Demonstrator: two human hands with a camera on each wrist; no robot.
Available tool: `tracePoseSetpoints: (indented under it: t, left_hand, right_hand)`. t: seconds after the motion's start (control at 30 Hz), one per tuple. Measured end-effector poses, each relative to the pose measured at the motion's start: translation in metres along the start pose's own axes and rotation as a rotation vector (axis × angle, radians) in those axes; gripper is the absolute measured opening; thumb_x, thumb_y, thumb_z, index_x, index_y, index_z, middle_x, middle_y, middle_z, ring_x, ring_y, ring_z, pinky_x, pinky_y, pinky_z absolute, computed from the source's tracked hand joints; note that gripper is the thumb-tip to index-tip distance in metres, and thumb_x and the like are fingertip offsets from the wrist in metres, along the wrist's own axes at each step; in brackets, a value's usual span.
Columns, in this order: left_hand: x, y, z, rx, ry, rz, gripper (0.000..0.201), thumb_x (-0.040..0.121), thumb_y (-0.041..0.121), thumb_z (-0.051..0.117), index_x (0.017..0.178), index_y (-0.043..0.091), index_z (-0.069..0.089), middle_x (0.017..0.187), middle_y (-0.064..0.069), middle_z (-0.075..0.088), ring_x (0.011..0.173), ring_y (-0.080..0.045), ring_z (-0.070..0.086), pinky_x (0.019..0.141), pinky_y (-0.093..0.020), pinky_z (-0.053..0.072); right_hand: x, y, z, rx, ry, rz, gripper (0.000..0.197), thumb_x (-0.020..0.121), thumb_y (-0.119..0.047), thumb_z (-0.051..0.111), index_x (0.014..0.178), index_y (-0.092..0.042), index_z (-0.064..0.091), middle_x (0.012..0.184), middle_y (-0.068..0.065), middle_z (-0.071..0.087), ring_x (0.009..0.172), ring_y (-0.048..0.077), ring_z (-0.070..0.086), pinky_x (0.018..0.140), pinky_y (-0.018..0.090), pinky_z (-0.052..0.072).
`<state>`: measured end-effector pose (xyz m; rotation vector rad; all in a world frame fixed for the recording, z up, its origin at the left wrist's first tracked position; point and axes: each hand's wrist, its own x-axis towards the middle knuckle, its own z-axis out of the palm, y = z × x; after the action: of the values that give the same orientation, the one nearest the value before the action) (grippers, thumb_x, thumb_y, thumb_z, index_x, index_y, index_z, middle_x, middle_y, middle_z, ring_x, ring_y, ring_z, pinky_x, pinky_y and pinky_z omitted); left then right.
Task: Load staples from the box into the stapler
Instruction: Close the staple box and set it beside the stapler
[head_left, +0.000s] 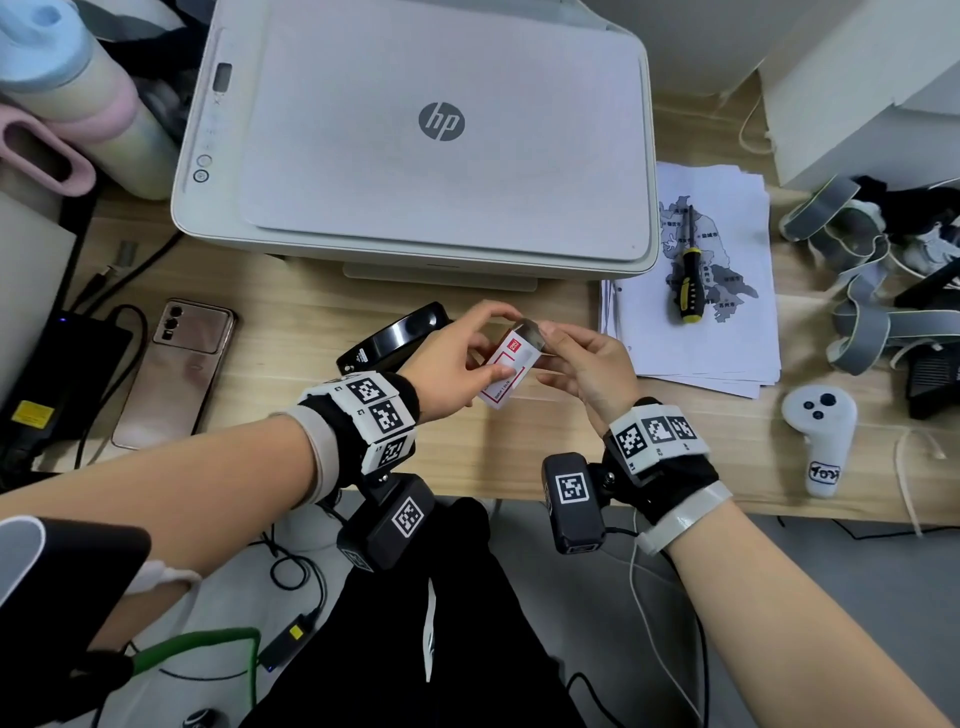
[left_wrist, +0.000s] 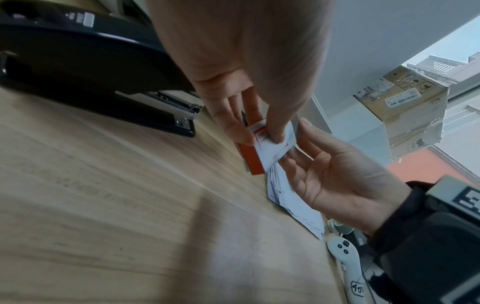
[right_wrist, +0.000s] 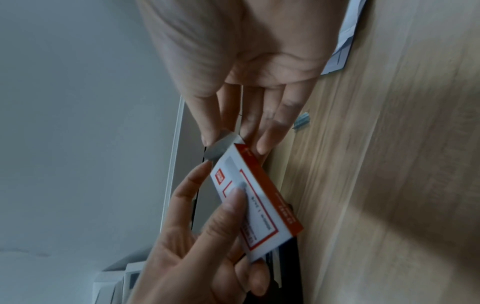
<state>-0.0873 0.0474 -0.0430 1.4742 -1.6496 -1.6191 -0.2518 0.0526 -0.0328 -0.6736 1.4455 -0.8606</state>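
Observation:
A small white and red staple box (head_left: 505, 370) is held above the wooden desk in front of the printer. My left hand (head_left: 491, 358) grips its near end, thumb on the top face. My right hand (head_left: 548, 335) pinches the grey flap (right_wrist: 221, 148) at the box's far end. In the left wrist view the box (left_wrist: 262, 152) shows its orange side. The black stapler (head_left: 395, 335) lies on the desk just behind my left hand, partly hidden by it. The left wrist view shows the stapler (left_wrist: 103, 82) with its top raised and the metal channel (left_wrist: 176, 107) exposed.
A white printer (head_left: 415, 130) fills the back of the desk. A phone (head_left: 176, 369) lies at the left. At the right are papers (head_left: 717, 332) with a screwdriver (head_left: 688, 270) on them, a white controller (head_left: 821, 436) and grey straps (head_left: 857, 312). A small grey strip (right_wrist: 302, 121) lies on the desk.

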Motion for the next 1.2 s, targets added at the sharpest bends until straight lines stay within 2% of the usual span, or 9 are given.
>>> tracePoseSetpoints:
  t: [0.1, 0.2, 0.4, 0.53, 0.63, 0.83, 1.07, 1.13, 1.2]
  left_hand:
    - [0.0, 0.0, -0.001, -0.01, 0.01, -0.009, 0.047, 0.085, 0.012, 0.063, 0.118, 0.037, 0.041, 0.079, 0.004, 0.059, 0.067, -0.021, 0.061, 0.046, -0.027, 0.046]
    - [0.001, -0.001, -0.001, -0.017, -0.011, -0.016, 0.035, 0.086, 0.011, 0.062, 0.107, 0.034, 0.044, 0.077, 0.004, 0.058, 0.068, -0.023, 0.059, 0.046, -0.029, 0.048]
    - [0.002, -0.001, -0.002, -0.014, -0.078, -0.046, 0.033, 0.087, 0.009, 0.061, 0.105, 0.026, 0.039, 0.08, 0.003, 0.058, 0.065, -0.023, 0.061, 0.045, -0.031, 0.051]
    - [0.001, -0.003, -0.002, -0.03, -0.077, -0.077, 0.036, 0.086, 0.008, 0.062, 0.108, 0.022, 0.037, 0.084, 0.006, 0.061, 0.07, -0.025, 0.061, 0.047, -0.031, 0.05]
    - [0.001, -0.003, -0.003, -0.023, -0.086, -0.09, 0.038, 0.086, 0.008, 0.062, 0.11, 0.022, 0.037, 0.087, 0.007, 0.062, 0.073, -0.029, 0.063, 0.049, -0.033, 0.051]
    - [0.002, -0.005, -0.004, -0.047, -0.094, -0.12, 0.038, 0.085, 0.007, 0.063, 0.113, 0.022, 0.043, 0.086, 0.003, 0.062, 0.067, -0.026, 0.063, 0.05, -0.035, 0.053]
    - [0.006, -0.003, -0.004, -0.169, -0.061, -0.182, 0.037, 0.087, 0.005, 0.06, 0.121, 0.012, 0.047, 0.095, -0.015, 0.064, 0.075, -0.024, 0.062, 0.045, -0.028, 0.057]
    - [0.008, -0.003, -0.003, -0.235, -0.046, -0.223, 0.038, 0.089, 0.002, 0.056, 0.125, 0.009, 0.044, 0.096, -0.014, 0.063, 0.074, -0.02, 0.062, 0.047, -0.028, 0.058]
    - [0.011, -0.003, -0.002, -0.321, -0.026, -0.269, 0.043, 0.091, -0.004, 0.05, 0.13, 0.007, 0.039, 0.103, -0.017, 0.061, 0.08, -0.027, 0.063, 0.053, -0.028, 0.059]
  right_hand:
    - [0.002, -0.001, 0.0, -0.007, -0.005, 0.022, 0.01, 0.087, -0.017, 0.058, 0.086, -0.02, 0.067, 0.085, 0.002, 0.067, 0.069, 0.013, 0.065, 0.055, 0.017, 0.051]
    - [0.004, 0.001, 0.0, -0.048, -0.03, 0.027, 0.011, 0.085, -0.016, 0.06, 0.09, -0.018, 0.069, 0.087, 0.001, 0.069, 0.068, 0.01, 0.066, 0.057, 0.017, 0.051]
    - [0.006, 0.003, -0.001, -0.073, -0.052, 0.076, 0.023, 0.081, -0.012, 0.064, 0.103, -0.006, 0.067, 0.081, 0.003, 0.069, 0.064, 0.01, 0.065, 0.06, 0.018, 0.052]
    - [0.007, 0.001, -0.003, -0.048, -0.088, 0.16, 0.01, 0.081, -0.008, 0.064, 0.089, -0.01, 0.068, 0.062, -0.005, 0.072, 0.058, 0.006, 0.064, 0.058, 0.016, 0.053]
    - [0.009, 0.0, -0.005, -0.029, -0.104, 0.205, 0.01, 0.079, -0.005, 0.064, 0.08, -0.014, 0.067, 0.06, -0.005, 0.072, 0.059, 0.006, 0.065, 0.058, 0.016, 0.054]
    - [0.006, -0.005, -0.003, -0.118, -0.118, 0.14, 0.007, 0.08, -0.006, 0.064, 0.081, -0.011, 0.068, 0.079, 0.002, 0.069, 0.067, 0.007, 0.064, 0.058, 0.015, 0.054]
    - [0.005, 0.002, 0.008, -0.302, -0.085, -0.032, 0.023, 0.08, -0.006, 0.064, 0.103, -0.006, 0.067, 0.094, 0.005, 0.066, 0.079, 0.009, 0.062, 0.062, 0.017, 0.053]
    - [0.008, 0.005, 0.008, -0.324, -0.068, -0.008, 0.029, 0.079, -0.009, 0.066, 0.108, -0.008, 0.062, 0.096, 0.005, 0.065, 0.078, 0.011, 0.063, 0.061, 0.018, 0.054]
    - [0.01, 0.009, 0.009, -0.302, -0.055, 0.095, 0.04, 0.081, -0.013, 0.065, 0.118, -0.007, 0.052, 0.1, 0.009, 0.063, 0.074, 0.016, 0.063, 0.061, 0.021, 0.055]
